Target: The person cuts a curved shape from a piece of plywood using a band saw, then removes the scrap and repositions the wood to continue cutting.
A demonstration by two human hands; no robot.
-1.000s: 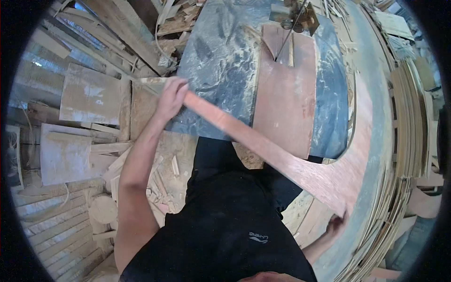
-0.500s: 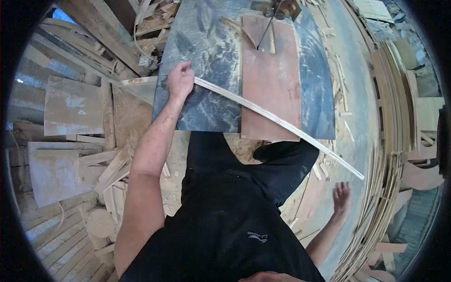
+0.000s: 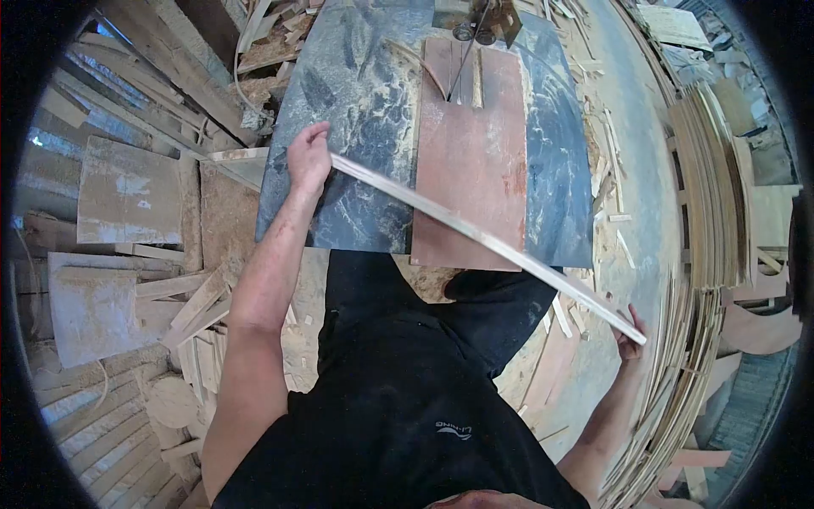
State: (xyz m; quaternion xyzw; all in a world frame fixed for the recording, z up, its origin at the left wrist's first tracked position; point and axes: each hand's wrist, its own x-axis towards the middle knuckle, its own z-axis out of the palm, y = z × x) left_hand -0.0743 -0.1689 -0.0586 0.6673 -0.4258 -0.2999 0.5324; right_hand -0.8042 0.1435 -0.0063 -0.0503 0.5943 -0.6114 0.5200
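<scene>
A long, narrow wooden strip (image 3: 458,224) runs slantwise across the front of the dark worktable. My left hand (image 3: 309,159) is closed around its upper left end, over the table's left part. At the lower right end, my right hand (image 3: 630,332) has its fingers around the strip, beyond the table's front right corner. Part of that palm is hidden behind the wood. Beneath the strip, a reddish-brown board (image 3: 471,182) lies on the tabletop (image 3: 352,110). A thin upright metal piece (image 3: 459,75) stands at the board's far end.
Round metal parts (image 3: 473,34) sit at the table's far edge. Stacked thin wooden sheets (image 3: 710,187) stand at the right, with long strips (image 3: 670,399) below them. Wood offcuts (image 3: 199,314) and pale panels (image 3: 131,191) are at the left. Sawdust and scraps litter the floor.
My right hand has come up to the strip's lower right end and taken hold of it. My left hand, still gripping the other end, has shifted slightly left and down.
</scene>
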